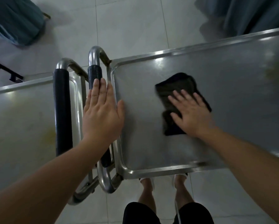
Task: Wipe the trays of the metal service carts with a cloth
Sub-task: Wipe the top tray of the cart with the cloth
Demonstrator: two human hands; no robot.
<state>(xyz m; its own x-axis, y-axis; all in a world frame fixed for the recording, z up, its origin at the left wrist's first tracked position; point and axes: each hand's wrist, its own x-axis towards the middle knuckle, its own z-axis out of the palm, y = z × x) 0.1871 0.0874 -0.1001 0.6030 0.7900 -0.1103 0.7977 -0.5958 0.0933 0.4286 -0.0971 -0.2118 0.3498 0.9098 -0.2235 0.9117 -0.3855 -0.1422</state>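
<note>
Mid-wipe: right hand [190, 117], fingers flat, presses dark cloth [174, 101] on the right-of-frame tray [232, 75]; flat left hand [101, 110] steadies its handle [95, 75]. Next, sweep the unwiped areas.

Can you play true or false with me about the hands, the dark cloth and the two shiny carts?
1. The right hand presses flat on the dark cloth. True.
2. The cloth lies on the left cart's tray. False: it lies on the right cart's tray.
3. The left hand holds a second cloth. False: its fingers are straight and it holds nothing, lying over the right cart's handle and tray edge.
4. Both cart handles have black padding. True.
5. The left cart's tray is piled with plates. False: no plates are on it.
</note>
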